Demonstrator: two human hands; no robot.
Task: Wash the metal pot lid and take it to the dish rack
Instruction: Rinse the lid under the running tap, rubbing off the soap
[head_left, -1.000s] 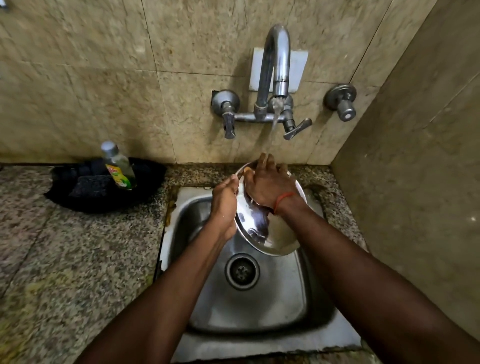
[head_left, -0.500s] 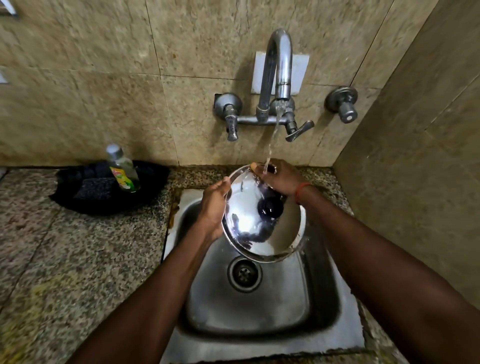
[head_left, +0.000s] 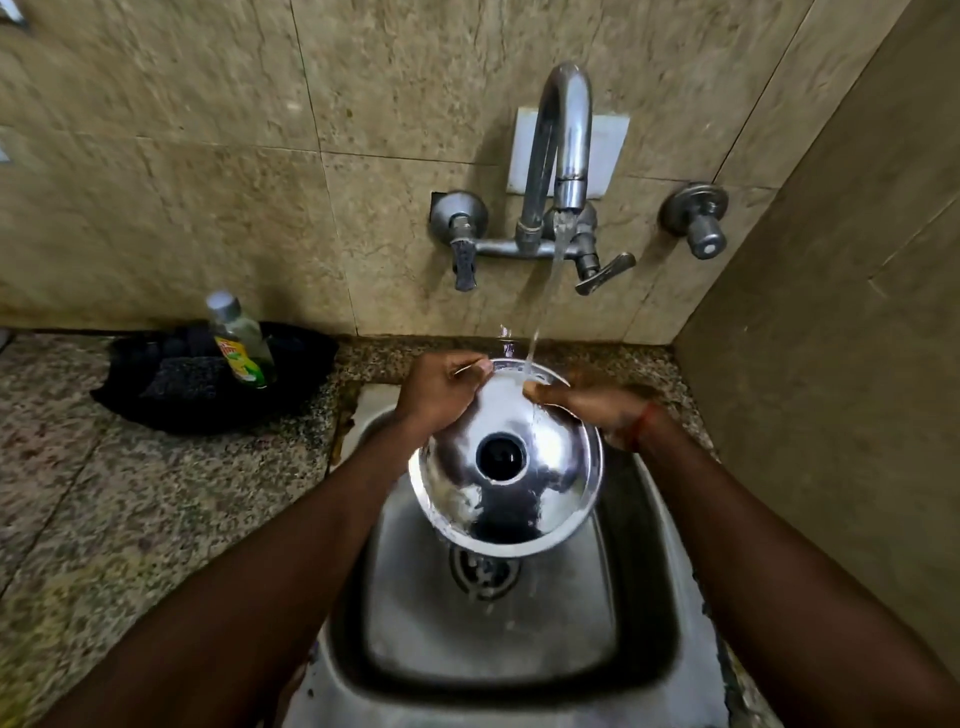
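Note:
The round metal pot lid (head_left: 545, 467) with a black knob (head_left: 501, 457) in its middle faces me, held over the steel sink (head_left: 639, 613). My left hand (head_left: 441, 395) grips its upper left rim. On the upper right rim, my right hand (head_left: 587, 405) holds on, thumb over the edge, a red thread at the wrist. Water from the curved tap (head_left: 566, 135) runs onto the lid's top edge between my hands and drips off below.
A soap bottle (head_left: 241, 343) stands in a black tray (head_left: 156, 405) with a dark scrubber on the speckled counter (head_left: 130, 519) at the left. Tiled walls close the back and right. The sink drain (head_left: 483, 571) lies under the lid.
The lid has turned so that its knob side faces me squarely. My right hand moved off the lid's face to its right rim, and my left hand shifted to the upper left rim.

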